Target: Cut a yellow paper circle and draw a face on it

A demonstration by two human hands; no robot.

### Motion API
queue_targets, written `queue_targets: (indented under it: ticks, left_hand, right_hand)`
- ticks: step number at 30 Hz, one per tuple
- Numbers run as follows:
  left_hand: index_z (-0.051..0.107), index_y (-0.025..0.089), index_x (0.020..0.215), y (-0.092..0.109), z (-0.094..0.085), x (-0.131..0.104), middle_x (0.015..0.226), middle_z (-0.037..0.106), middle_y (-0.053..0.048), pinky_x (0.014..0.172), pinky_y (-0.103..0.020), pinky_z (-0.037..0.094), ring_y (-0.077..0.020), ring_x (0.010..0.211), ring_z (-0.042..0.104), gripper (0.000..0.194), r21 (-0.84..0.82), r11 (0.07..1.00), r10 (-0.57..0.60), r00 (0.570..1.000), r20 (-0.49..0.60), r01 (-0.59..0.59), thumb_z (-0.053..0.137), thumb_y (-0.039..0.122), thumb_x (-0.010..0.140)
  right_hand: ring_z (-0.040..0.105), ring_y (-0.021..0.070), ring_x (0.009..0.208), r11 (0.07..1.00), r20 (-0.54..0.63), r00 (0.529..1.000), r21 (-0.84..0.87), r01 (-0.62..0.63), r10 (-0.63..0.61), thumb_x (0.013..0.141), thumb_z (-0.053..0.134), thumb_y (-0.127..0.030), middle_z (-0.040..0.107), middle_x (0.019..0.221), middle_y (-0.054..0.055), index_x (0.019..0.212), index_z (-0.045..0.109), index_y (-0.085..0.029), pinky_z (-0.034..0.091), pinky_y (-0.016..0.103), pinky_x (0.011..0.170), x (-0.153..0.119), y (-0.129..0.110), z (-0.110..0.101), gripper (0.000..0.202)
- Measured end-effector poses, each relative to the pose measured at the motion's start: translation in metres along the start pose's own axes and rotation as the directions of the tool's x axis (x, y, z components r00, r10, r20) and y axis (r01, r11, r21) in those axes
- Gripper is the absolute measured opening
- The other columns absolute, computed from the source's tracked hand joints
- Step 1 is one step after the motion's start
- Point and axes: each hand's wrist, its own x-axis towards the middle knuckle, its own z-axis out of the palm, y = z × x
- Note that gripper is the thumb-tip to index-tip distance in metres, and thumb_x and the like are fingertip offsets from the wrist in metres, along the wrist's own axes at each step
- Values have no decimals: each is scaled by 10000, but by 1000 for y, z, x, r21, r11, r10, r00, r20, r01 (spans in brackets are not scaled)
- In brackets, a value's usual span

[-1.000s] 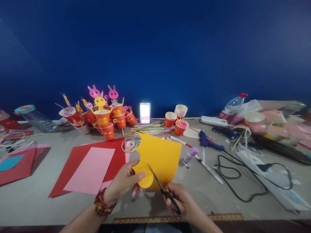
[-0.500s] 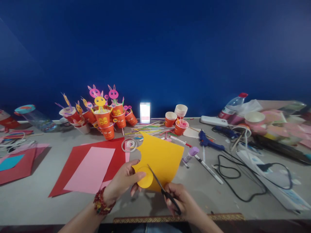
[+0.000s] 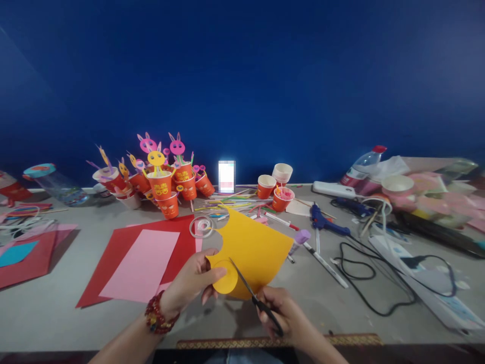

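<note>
A sheet of yellow paper (image 3: 253, 242) is held above the table, its left edge scalloped by round cuts. My left hand (image 3: 202, 275) pinches it at the lower left, thumb on top of a rounded, partly cut circle (image 3: 226, 283). Black-handled scissors (image 3: 267, 313) are in my right hand (image 3: 278, 308), fingers wrapped round the handles. Their blades lie along the circle's right side, pointing up and left; whether they are fully closed is hard to see. Beneath and left of the sheet lie pink paper (image 3: 142, 263) and red paper (image 3: 100, 273).
Decorated red paper cups (image 3: 159, 184) with bunny figures stand at the back left. More cups (image 3: 267, 187) are behind the sheet. To the right lie a purple-capped glue stick (image 3: 302, 236), a marker (image 3: 328, 265), a blue glue gun (image 3: 328, 222), a black cable (image 3: 356, 277) and a power strip (image 3: 428, 288).
The yellow sheet has shifted and turned slightly, its right corner moving right and down over part of the glue stick. Both hands stay almost in place, with the scissors still at the circle's edge.
</note>
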Motion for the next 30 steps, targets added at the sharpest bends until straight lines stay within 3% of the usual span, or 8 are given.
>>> queue_targets:
  ticks: [8, 12, 16, 24, 30]
  left_hand:
    - [566, 139, 1056, 1, 1, 0, 545, 624, 44, 311, -140, 266, -58, 318, 462, 562, 20, 999, 30, 998, -55, -29, 774, 532, 712]
    - [582, 139, 1001, 1, 2, 1, 529, 603, 51, 303, -142, 251, -57, 315, 457, 534, 59, 998, 14, 1000, 20, -16, 766, 550, 715]
    - [603, 142, 912, 0, 3, 2, 545, 612, 38, 304, -142, 257, -55, 327, 470, 459, 52, 998, 22, 997, 80, -26, 742, 548, 749]
    - [620, 133, 969, -4, 1, 3, 483, 583, 52, 294, -131, 240, -48, 301, 433, 467, 17, 999, 32, 996, 81, -33, 744, 535, 766]
    - [594, 131, 1069, -2, 2, 1, 502, 589, 57, 291, -130, 233, -52, 297, 442, 553, 18, 1000, 6, 999, 41, -7, 770, 534, 735]
  right_hand:
    - [436, 58, 375, 1000, 2, 1000, 20, -13, 13, 757, 630, -507, 448, 514, -83, 651, 402, -224, 335, 164, 381, -1, -2, 4, 378]
    - [461, 65, 393, 999, 4, 1000, 41, -27, 27, 719, 665, -427, 483, 517, -78, 641, 394, -228, 350, 171, 401, 0, -5, 7, 345]
    - [469, 69, 413, 998, 7, 1000, 63, -14, 13, 720, 661, -457, 517, 527, -68, 651, 420, -223, 362, 178, 420, 2, -7, 7, 343]
    - [446, 69, 402, 999, 13, 1000, 49, 9, -10, 656, 667, -743, 474, 528, -66, 653, 445, -211, 339, 182, 400, 4, -3, 4, 576]
    - [450, 80, 408, 1000, 19, 1000, 25, 11, -11, 633, 640, -829, 494, 508, -53, 635, 443, -216, 346, 189, 404, 4, -11, 4, 644]
